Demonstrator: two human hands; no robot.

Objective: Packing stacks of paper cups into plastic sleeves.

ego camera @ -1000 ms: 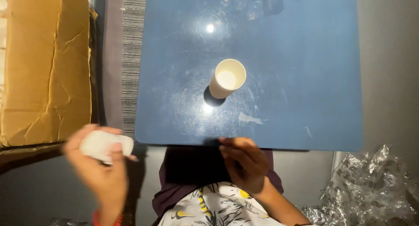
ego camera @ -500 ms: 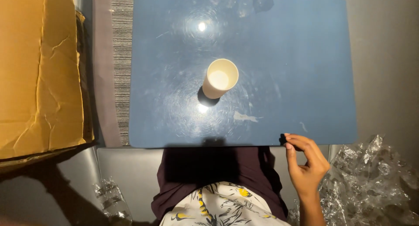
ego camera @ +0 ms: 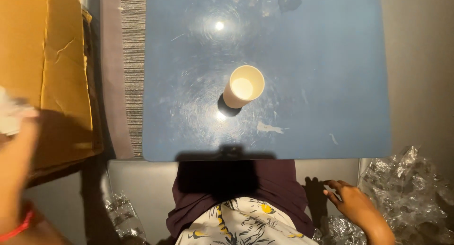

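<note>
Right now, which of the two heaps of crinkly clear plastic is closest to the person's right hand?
The big heap of clear plastic at the lower right: the right hand lies just beside it. The smaller heap lies at the lower left, across the lap.

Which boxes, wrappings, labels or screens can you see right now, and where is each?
Cardboard box: left of the blue table, flattened, tan, creased.
Clear plastic wrapping: lower right beside the right hand, crumpled, shiny.
More clear plastic: lower left, crumpled.
No labels or screens.
</note>
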